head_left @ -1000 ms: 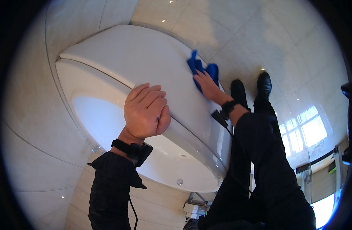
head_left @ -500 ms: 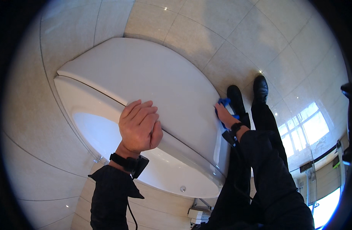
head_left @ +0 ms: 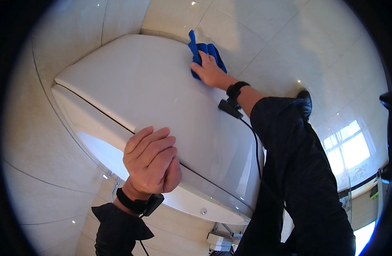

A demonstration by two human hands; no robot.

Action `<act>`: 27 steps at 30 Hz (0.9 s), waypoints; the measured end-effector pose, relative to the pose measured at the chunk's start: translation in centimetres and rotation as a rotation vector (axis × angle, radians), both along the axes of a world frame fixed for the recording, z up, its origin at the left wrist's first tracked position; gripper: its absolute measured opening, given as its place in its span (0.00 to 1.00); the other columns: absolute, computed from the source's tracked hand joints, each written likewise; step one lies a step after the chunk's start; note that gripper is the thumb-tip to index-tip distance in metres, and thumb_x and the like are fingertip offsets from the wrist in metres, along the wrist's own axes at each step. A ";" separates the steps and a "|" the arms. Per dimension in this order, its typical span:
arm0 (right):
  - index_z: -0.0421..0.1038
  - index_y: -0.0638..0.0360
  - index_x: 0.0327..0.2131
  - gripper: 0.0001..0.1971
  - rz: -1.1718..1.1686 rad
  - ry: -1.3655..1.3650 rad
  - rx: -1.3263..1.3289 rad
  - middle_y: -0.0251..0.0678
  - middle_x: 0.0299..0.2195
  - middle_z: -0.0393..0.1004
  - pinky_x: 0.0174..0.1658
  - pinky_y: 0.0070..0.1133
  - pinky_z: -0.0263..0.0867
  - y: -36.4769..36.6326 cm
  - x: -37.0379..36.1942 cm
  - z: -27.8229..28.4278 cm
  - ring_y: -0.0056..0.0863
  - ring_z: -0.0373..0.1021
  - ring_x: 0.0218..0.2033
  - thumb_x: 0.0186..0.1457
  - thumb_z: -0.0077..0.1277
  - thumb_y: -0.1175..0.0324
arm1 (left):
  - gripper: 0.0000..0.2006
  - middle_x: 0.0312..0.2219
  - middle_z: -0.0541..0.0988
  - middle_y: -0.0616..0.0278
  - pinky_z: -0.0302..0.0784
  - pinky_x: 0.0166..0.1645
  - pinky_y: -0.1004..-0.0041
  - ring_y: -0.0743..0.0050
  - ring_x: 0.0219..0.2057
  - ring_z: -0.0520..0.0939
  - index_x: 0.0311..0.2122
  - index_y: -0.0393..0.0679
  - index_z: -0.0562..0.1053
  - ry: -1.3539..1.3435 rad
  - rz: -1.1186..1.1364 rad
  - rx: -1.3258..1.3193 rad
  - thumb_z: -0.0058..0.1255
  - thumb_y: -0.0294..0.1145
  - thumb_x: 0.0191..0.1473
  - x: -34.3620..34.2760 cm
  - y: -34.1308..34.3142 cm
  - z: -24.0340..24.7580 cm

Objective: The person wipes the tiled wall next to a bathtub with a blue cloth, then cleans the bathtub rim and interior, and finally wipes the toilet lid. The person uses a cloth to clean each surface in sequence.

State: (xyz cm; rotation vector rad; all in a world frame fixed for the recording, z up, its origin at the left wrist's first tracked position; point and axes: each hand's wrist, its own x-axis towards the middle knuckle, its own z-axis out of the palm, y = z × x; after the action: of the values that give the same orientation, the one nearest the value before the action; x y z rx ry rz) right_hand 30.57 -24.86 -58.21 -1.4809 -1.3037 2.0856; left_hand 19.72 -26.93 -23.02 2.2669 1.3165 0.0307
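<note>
My right hand (head_left: 208, 71) grips a blue cloth (head_left: 199, 52) and presses it against the far edge of the bathtub's smooth white outer panel (head_left: 140, 77). Part of the cloth hangs past that edge over the floor. Nearer to me, my left hand (head_left: 151, 161) is closed, its fingers curled together over the tub's rim and the dark seam beside it. Its palm is hidden, and nothing shows in it; I cannot tell whether it touches the rim. Behind this hand lies the white basin (head_left: 183, 200), partly covered from view. Each wrist carries a black strapped device with a cable.
Beige tiled wall (head_left: 34, 141) borders the tub on the left. Glossy floor tiles (head_left: 264, 38) reflect a window at the right. My black shoe (head_left: 305, 103) stands beside the panel. A metal-framed item (head_left: 221, 241) sits low at the bottom.
My right hand has swept the blue cloth far and to the left along the panel's outer edge. My left hand has shifted slightly nearer, still curled. One shoe has gone from sight behind my arm.
</note>
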 end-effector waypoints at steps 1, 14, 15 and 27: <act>0.49 0.63 0.74 0.42 0.046 0.025 -0.055 0.65 0.70 0.54 0.73 0.43 0.52 0.3 0.6 -1.1 0.63 0.52 0.71 0.69 0.43 0.41 | 0.04 0.34 0.86 0.56 0.78 0.57 0.52 0.51 0.42 0.88 0.31 0.41 0.77 0.000 0.001 0.002 0.53 0.26 0.49 0.1 0.0 0.0; 0.54 0.72 0.71 0.43 0.066 -0.041 -0.688 0.58 0.74 0.53 0.76 0.35 0.43 -20.7 18.5 -6.4 0.52 0.50 0.75 0.73 0.29 0.38 | 0.06 0.36 0.85 0.53 0.76 0.58 0.49 0.49 0.42 0.87 0.34 0.41 0.76 0.051 -0.051 -0.054 0.51 0.28 0.51 0.0 0.3 -0.2; 0.51 0.72 0.72 0.43 0.087 -0.041 -0.747 0.58 0.75 0.51 0.77 0.35 0.42 -23.1 19.7 -6.7 0.53 0.49 0.75 0.73 0.28 0.38 | 0.06 0.36 0.85 0.54 0.76 0.58 0.50 0.50 0.43 0.87 0.33 0.41 0.77 0.063 -0.051 -0.056 0.51 0.29 0.50 0.0 0.3 -0.2; 0.59 0.68 0.66 0.36 -0.343 0.118 -0.529 0.43 0.55 0.71 0.61 0.29 0.62 -10.1 11.0 -3.3 0.30 0.65 0.54 0.69 0.50 0.47 | 0.08 0.37 0.85 0.56 0.75 0.58 0.52 0.52 0.43 0.87 0.34 0.42 0.79 0.151 -0.078 -0.092 0.51 0.32 0.51 0.1 0.5 0.6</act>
State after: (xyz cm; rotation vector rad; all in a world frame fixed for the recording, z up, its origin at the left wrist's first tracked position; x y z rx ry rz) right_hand 41.53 -34.99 -61.50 -1.5986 -0.4200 2.3281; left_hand 19.82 -26.41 -22.44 2.2759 1.2756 -0.2275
